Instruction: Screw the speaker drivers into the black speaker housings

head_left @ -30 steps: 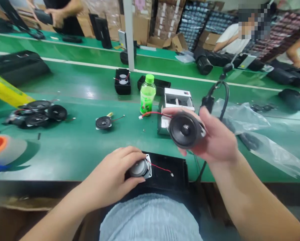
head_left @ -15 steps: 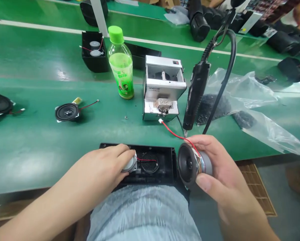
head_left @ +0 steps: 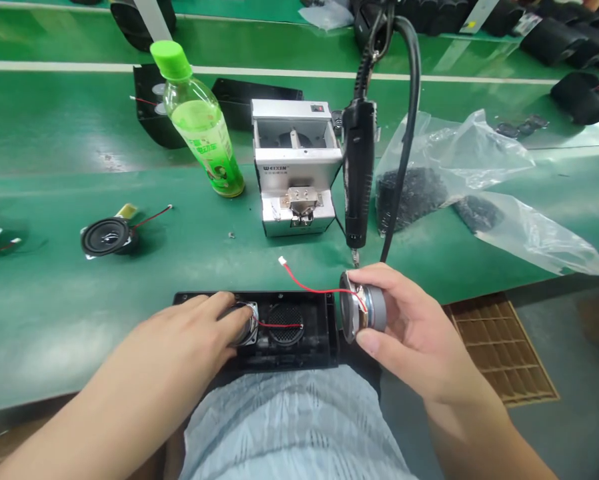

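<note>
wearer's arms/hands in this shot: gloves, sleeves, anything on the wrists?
Both are bare. There are no gloves on the left hand or the right hand, and no rings, watch or wristbands are visible. The forearms are uncovered to the picture's edge, so no sleeve shows. They carry no cables or markings. The only clothing in view is a pale blue-grey ribbed garment over the lap.

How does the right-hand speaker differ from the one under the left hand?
The held speaker, in the right hand, is on its side beside the black housing; the seated speaker, under the left hand, sits inside it. The held speaker's wire trails free; the seated speaker's wire lies across the housing. Both have red wires.
</note>
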The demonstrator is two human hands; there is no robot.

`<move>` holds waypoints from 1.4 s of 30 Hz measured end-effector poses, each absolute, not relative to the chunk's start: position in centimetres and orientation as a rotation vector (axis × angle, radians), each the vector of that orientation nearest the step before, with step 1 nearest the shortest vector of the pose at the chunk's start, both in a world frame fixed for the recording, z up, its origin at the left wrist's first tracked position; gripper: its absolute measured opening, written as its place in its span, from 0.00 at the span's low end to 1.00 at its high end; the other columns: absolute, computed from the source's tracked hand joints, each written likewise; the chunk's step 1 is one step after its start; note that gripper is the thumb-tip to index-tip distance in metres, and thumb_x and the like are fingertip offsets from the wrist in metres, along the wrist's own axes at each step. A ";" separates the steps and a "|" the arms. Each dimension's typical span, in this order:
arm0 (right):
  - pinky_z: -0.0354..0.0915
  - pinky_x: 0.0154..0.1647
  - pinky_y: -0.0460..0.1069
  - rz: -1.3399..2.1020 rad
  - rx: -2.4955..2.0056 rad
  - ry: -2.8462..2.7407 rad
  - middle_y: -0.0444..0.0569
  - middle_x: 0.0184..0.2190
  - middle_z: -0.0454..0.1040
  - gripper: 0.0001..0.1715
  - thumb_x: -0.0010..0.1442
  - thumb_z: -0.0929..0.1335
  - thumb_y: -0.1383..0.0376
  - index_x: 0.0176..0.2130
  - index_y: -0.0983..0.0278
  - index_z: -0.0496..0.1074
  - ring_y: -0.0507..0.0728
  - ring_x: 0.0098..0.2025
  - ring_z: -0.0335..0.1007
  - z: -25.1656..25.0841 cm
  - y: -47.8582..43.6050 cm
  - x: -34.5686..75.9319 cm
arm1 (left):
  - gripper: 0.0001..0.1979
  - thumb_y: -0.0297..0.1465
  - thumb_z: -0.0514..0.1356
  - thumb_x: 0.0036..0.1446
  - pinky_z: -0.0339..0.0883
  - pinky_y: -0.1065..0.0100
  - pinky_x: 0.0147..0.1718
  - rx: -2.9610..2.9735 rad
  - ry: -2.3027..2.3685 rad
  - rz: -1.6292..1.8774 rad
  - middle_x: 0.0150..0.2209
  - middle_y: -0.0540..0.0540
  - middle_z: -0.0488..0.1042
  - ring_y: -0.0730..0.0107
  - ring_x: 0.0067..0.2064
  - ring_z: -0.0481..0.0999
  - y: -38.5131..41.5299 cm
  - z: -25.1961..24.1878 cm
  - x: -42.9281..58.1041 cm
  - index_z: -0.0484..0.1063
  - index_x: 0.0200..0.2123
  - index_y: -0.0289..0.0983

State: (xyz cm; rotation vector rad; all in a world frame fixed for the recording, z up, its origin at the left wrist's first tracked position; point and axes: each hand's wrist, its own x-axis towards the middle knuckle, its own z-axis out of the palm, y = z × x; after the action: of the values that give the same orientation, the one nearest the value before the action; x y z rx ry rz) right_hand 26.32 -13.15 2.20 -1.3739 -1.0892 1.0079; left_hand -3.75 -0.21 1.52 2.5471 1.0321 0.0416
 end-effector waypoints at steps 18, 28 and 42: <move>0.76 0.61 0.51 0.952 -1.430 -1.510 0.48 0.62 0.72 0.31 0.63 0.76 0.71 0.60 0.47 0.71 0.57 0.64 0.74 0.8 -13.5 24.6 | 0.12 0.20 0.60 0.66 0.67 0.63 0.30 2.731 0.569 0.084 0.37 0.48 0.81 0.62 0.34 0.80 -0.4 1.6 -0.4 0.81 0.39 0.41; 0.79 0.56 0.48 0.932 -1.548 -2.033 0.48 0.59 0.71 0.16 0.70 0.69 0.72 0.52 0.53 0.72 0.52 0.56 0.80 3.2 -12.0 23.2 | 0.14 0.26 0.56 0.75 0.72 0.56 0.40 2.742 0.538 0.320 0.50 0.42 0.85 0.57 0.45 0.82 0.5 1.3 -3.9 0.84 0.47 0.39; 0.68 0.28 0.54 0.025 -1.596 -2.324 0.48 0.33 0.76 0.09 0.73 0.72 0.61 0.46 0.66 0.74 0.57 0.31 0.72 1.2 -10.7 20.7 | 0.15 0.32 0.54 0.79 0.69 0.57 0.39 2.701 0.573 0.441 0.50 0.45 0.86 0.60 0.44 0.85 0.2 0.1 -4.1 0.82 0.47 0.40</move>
State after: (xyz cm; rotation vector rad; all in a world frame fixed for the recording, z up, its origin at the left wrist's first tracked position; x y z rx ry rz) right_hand 20.65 -10.69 1.18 -1.5957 -2.3239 0.0247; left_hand -4.05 0.16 0.11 2.7008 0.5726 0.4411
